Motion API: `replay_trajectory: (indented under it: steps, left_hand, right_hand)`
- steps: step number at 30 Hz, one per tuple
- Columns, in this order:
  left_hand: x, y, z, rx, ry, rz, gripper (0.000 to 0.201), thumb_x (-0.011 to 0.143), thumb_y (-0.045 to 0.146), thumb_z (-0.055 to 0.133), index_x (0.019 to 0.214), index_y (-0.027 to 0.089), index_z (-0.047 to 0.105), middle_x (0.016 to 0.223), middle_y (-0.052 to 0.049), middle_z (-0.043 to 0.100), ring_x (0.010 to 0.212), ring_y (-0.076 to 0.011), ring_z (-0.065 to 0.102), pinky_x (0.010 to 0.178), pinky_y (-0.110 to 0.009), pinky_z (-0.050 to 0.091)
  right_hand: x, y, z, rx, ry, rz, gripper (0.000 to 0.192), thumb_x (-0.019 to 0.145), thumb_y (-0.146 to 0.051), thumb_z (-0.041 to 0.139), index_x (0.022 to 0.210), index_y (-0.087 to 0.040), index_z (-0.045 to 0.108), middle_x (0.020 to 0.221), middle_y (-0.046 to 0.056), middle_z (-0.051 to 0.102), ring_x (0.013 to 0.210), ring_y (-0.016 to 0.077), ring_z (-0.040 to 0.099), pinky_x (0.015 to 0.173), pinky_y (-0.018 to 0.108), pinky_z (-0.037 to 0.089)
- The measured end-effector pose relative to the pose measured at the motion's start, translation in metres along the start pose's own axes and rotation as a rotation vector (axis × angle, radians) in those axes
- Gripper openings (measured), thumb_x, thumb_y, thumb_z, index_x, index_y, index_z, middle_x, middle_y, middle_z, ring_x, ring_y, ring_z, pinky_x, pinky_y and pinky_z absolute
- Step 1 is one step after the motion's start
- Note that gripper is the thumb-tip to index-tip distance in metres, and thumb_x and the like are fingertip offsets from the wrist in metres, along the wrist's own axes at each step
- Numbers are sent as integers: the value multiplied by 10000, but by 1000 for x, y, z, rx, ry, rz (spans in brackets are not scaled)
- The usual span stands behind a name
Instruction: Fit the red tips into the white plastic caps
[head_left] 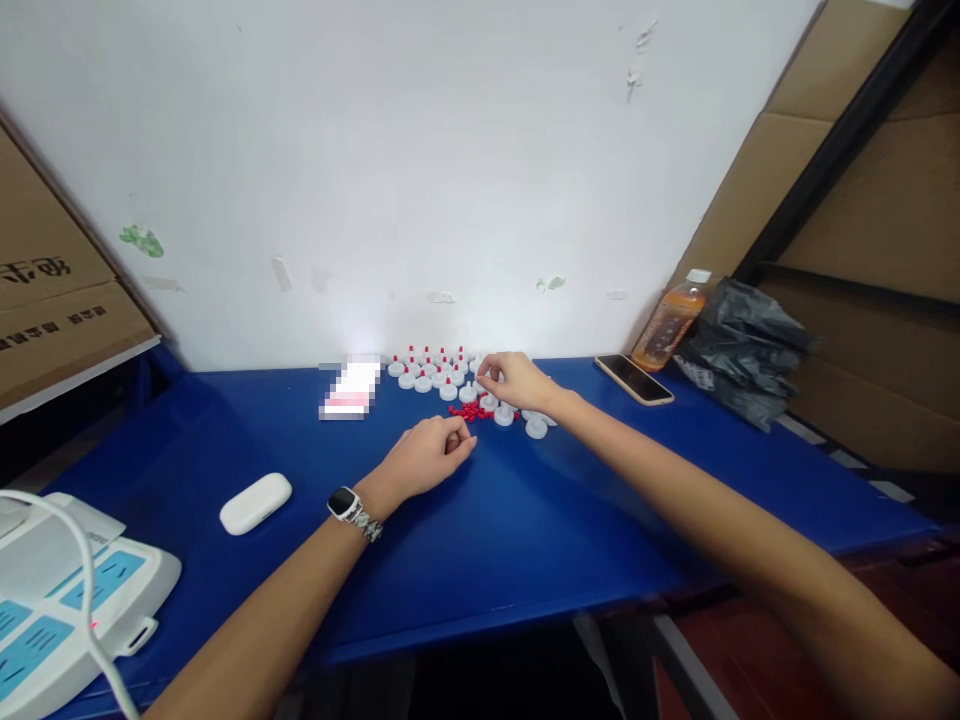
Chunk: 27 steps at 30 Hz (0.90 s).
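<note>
Head view: white plastic caps with red tips [428,370] stand left of the right hand [501,377]; untipped white plastic caps [504,416] remain below its grip. Small loose red pieces [469,411] lie just beyond the left hand [441,450]. Both: fingers curled, fingertips near thumb; full closure, contents of 2 grips: cannot tell.

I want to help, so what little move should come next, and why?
Perhaps press a tip from the red pile onto a bare white cap. Many caps farther left wear red tips, this one shows none, and the pile is close to the left hand. I can't tell whether that hand or the right hand holds a tip.
</note>
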<state>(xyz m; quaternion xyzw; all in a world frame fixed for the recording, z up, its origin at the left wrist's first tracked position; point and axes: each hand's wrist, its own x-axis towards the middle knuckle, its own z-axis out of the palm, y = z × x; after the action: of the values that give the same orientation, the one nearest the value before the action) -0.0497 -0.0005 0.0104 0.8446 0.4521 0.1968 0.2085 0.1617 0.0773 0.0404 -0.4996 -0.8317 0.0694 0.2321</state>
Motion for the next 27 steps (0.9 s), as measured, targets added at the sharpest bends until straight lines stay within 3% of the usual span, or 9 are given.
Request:
replay_trajectory:
  steps: [9, 14, 18, 21, 24, 27]
  left_hand:
    - [1, 0, 1, -31, 21, -7, 317, 939, 470, 450, 802, 220, 591, 700, 18, 596, 630, -142, 512, 572, -268, 319]
    - [2, -3, 3, -38, 56, 0, 319, 942, 473, 452, 803, 217, 581, 691, 18, 587, 625, -141, 506, 581, -267, 350]
    - [4, -6, 1, -47, 291, -30, 250, 941, 450, 478, 944, 224, 586, 750, 6, 587, 708, -159, 544, 641, -276, 407]
    - [5, -7, -1, -50, 455, -23, 300, 915, 446, 537, 1104, 214, 553, 982, -41, 607, 803, -165, 567, 725, -298, 451]
    - [4, -5, 0, -71, 393, -11, 378, 933, 466, 508, 1227, 229, 501, 1127, -67, 591, 832, -168, 578, 741, -308, 464]
    - [3, -4, 2, -64, 254, -28, 365, 979, 476, 403, 1243, 241, 494, 1018, -55, 619, 848, -191, 593, 753, -320, 462]
  right_hand:
    - [15, -4, 10, -63, -88, 20, 209, 852, -359, 652, 884, -181, 755, 796, 42, 721, 685, 150, 605, 634, 248, 368]
    - [17, -9, 10, -90, -43, -9, 163, 853, -298, 643, 825, -184, 756, 806, 41, 725, 714, 157, 608, 668, 257, 366]
    - [8, -19, -1, 18, 70, -17, 172, 859, -297, 629, 818, -173, 741, 750, 27, 706, 674, 142, 586, 664, 252, 368]
    - [-7, -32, -7, 182, 123, -30, 201, 877, -322, 615, 848, -163, 735, 705, 11, 684, 641, 124, 564, 657, 244, 374]
    - [-25, -45, -6, 368, 79, -36, 220, 888, -337, 606, 867, -158, 732, 679, -1, 665, 613, 115, 542, 627, 237, 376]
    - [-37, -49, -2, 478, 35, -25, 239, 901, -351, 590, 886, -156, 727, 692, 4, 673, 626, 122, 546, 621, 240, 384]
